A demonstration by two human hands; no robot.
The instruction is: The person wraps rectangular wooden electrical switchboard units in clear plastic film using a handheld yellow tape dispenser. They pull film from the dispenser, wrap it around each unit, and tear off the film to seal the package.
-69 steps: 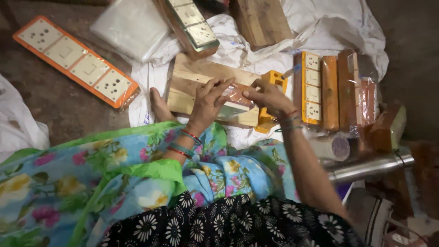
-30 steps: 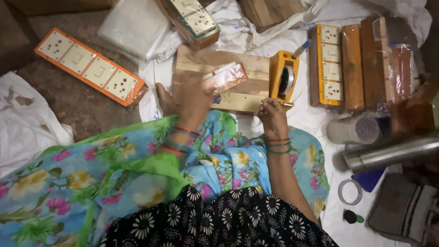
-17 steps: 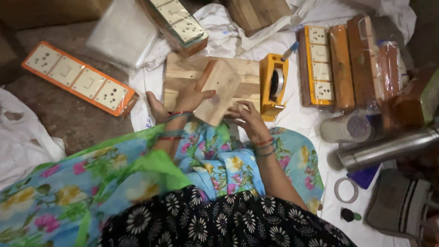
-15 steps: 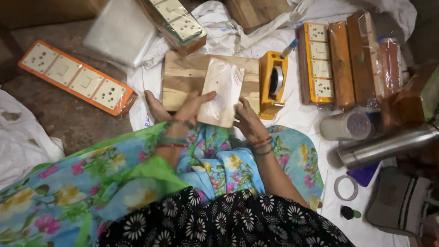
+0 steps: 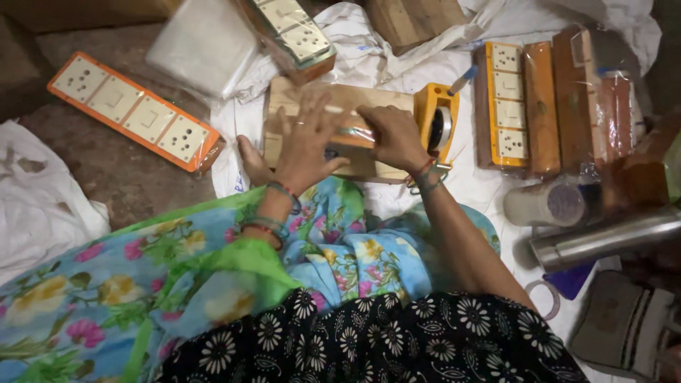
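Two hands: both rest on one wrapped switch board atop a wooden board.
Left hand (image 5: 306, 145): fingers spread flat, palm pressing down on the left part of the wrapped switch board (image 5: 351, 138); bangles at the wrist.
Right hand (image 5: 394, 136): fingers curled over the right end of that switch board, grip pressed onto its wrapping; whether it pinches the film I cannot tell.
Wrapped switch board: lies across the wooden board (image 5: 333, 106), mostly hidden under the two hands, in front of the person's knees.
Wooden board: flat on the white cloth (image 5: 468, 177), on the floor.
Tape dispenser (image 5: 438, 122): yellow, just beside the right hand, touching the right end of the wooden board.
Orange switch board (image 5: 133, 113): long, white sockets up, on the bare floor to the left, well apart from the hands.
Row of boards (image 5: 539, 106): several orange and brown ones side by side on the right, one showing white sockets.
Steel flask (image 5: 603, 237): lies on its side at the right, near a white cup (image 5: 545, 206).
Plastic bags (image 5: 202, 44): clear stack at the top, left of another wrapped switch board (image 5: 294, 32).
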